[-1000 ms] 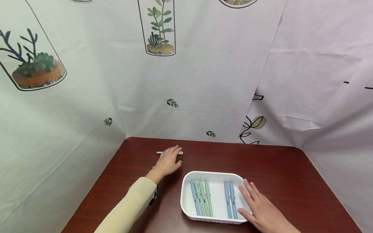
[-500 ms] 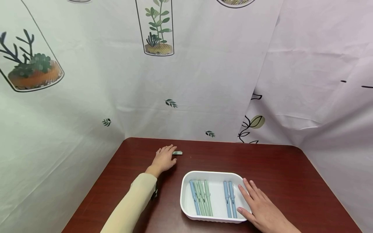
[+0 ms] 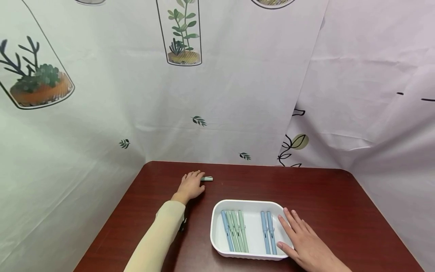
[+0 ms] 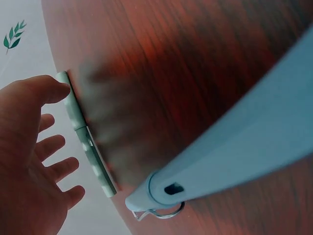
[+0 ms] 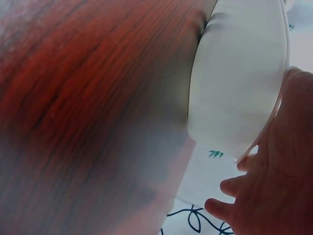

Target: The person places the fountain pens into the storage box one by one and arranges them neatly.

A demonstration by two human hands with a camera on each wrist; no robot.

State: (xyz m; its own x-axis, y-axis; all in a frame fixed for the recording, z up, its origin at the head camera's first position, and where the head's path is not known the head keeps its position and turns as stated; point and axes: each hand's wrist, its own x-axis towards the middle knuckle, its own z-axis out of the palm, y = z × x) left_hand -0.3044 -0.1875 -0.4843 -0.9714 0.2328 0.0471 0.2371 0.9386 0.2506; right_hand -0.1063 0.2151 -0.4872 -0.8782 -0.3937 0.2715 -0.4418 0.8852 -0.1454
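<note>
In the head view, my left hand (image 3: 190, 185) reaches over a pale green pen (image 3: 206, 178) near the table's far edge, covering its left part. The left wrist view shows that pen (image 4: 80, 128) whole, my thumb tip overlapping its upper end and the other fingers spread beside it. No firm grip shows. A blue pen (image 4: 230, 142) looms large, close to the left wrist camera. My right hand (image 3: 304, 241) rests with fairly straight fingers at the right rim of a white tray (image 3: 253, 257). Inside, a blue pen (image 3: 227, 230) lies left of several green pens (image 3: 239, 232); two blue pens (image 3: 268, 232) lie on the right.
A dark red wooden table (image 3: 289, 185) bears everything. White cloth (image 3: 238, 94) printed with plants hangs behind and along the sides. The tray's outer wall (image 5: 237, 78) stands beside my right hand in the right wrist view.
Over the last second my left hand has shifted slightly left along the green pen, covering its left end. It has barely moved since half a second ago. My right hand and the tray have stayed put.
</note>
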